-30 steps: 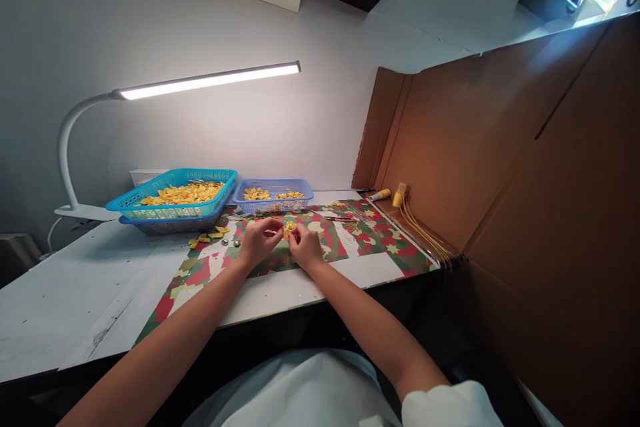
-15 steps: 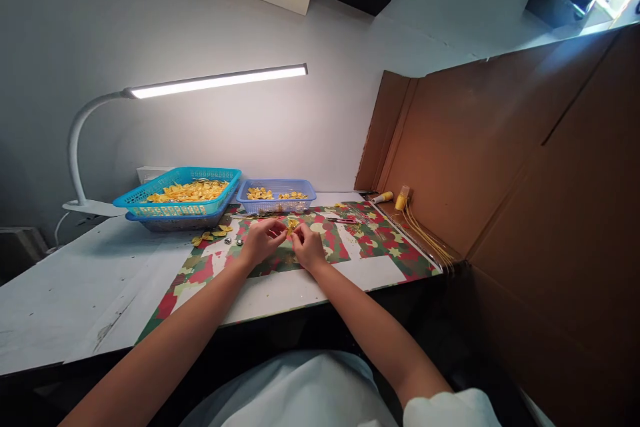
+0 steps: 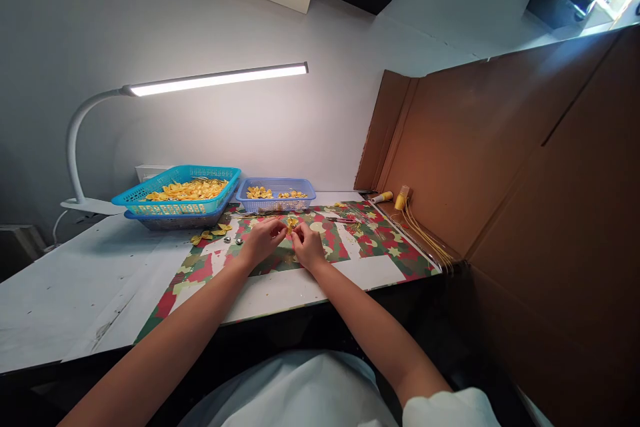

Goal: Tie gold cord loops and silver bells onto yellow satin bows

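Observation:
Between my fingertips is a small gold ribbon bow [image 3: 291,223], held over the patterned paper sheet [image 3: 373,247]. My left hand [image 3: 263,241] pinches it from the left side, fingers closed. From the right, my right hand [image 3: 307,245] grips it with thumb and fingertips together. The fingers cover part of the bow, so its fine details are hidden. Just left of my left hand lie small silver bells [image 3: 239,241] and several loose gold bows [image 3: 207,235].
A turquoise basket [image 3: 133,198] of gold bows is stacked on a blue one at back left. Beside it stands a lilac basket [image 3: 278,207] with more. Tweezers [image 3: 343,220] lie on the sheet. Gold cords [image 3: 425,237] run along the cardboard wall [image 3: 500,160]. A lamp [image 3: 215,79] hangs above.
Both hands stay in nearly the same place with the bow between them. Only slight finger movement shows, and the view has shifted a little.

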Tool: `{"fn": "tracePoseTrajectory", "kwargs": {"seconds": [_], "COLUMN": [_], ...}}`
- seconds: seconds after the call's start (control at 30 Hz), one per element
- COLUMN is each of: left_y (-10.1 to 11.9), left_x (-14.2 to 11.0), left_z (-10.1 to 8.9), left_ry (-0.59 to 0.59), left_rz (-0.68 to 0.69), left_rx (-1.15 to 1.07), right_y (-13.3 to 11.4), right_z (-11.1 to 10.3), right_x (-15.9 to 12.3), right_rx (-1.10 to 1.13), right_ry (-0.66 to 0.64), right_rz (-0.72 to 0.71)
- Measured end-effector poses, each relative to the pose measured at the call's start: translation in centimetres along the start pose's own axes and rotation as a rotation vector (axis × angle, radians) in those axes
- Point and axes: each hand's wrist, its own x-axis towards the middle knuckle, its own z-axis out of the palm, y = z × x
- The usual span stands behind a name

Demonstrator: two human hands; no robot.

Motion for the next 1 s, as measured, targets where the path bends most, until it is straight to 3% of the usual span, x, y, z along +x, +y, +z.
{"fn": "tracePoseTrajectory", "kwargs": {"seconds": [1.0], "left_y": [-0.61], "left_x": [-0.21], "left_z": [0.45], "left_ry": [-0.006], "left_rz": [-0.013], "left_rx": [-0.024], "right_y": [0.57], "right_z": [0.39], "right_x": [0.06], "right_rx": [0.148], "right_ry": [0.061], "right_rz": [-0.041]}}
